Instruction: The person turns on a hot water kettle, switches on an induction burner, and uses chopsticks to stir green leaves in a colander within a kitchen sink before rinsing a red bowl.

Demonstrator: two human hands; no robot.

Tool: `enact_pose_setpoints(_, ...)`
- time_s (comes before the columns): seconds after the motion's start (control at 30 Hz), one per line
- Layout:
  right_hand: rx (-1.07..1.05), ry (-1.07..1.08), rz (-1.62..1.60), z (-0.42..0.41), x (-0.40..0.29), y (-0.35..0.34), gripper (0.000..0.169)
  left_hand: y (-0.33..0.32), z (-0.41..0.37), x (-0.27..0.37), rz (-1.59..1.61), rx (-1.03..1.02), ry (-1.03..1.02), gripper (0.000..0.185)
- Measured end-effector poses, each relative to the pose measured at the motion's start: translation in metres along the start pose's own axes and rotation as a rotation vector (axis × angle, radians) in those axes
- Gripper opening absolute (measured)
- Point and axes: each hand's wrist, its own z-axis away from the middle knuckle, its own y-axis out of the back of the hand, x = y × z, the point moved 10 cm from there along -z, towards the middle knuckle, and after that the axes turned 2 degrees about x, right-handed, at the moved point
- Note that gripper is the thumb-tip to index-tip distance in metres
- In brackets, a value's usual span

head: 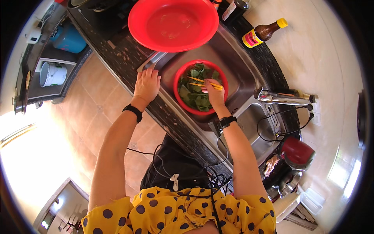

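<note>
My right hand (214, 92) grips a pair of yellow chopsticks (196, 82) whose tips reach into leafy greens. Those cut green leaves (191, 95) fill a small red basin (177, 93), which sits in the larger bowl of a stainless steel sink (233, 55). My left hand (147, 84) rests flat, palm down, at the sink's rim on the dark stone counter (124, 63). It holds nothing, and its fingers lie side by side, slightly apart.
A large red basin (172, 25) overlaps the sink's far end. Sauce bottle (263, 32) and chrome faucet (271, 96) stand along the wall side. Black cables (219, 180) hang at my waist and by the right wrist. A red appliance (297, 153) stands beyond the smaller sink bowl (257, 125).
</note>
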Motion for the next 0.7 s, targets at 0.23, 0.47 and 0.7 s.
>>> enact_pose_setpoints(0.23,0.013,-0.021,0.027,0.024,-0.020,0.035,0.018,0.001,0.001,0.000,-0.014,-0.011,0.018,0.025)
enact_pose_setpoints(0.47,-0.092,-0.067,0.239,0.021,0.025,0.020,0.020,0.004,-0.002,0.001,-0.039,0.003,0.019,0.022)
enact_pose_setpoints(0.7,-0.091,-0.011,0.198,0.050,-0.040,0.029,0.019,0.003,-0.001,-0.001,-0.011,-0.008,0.039,0.020)
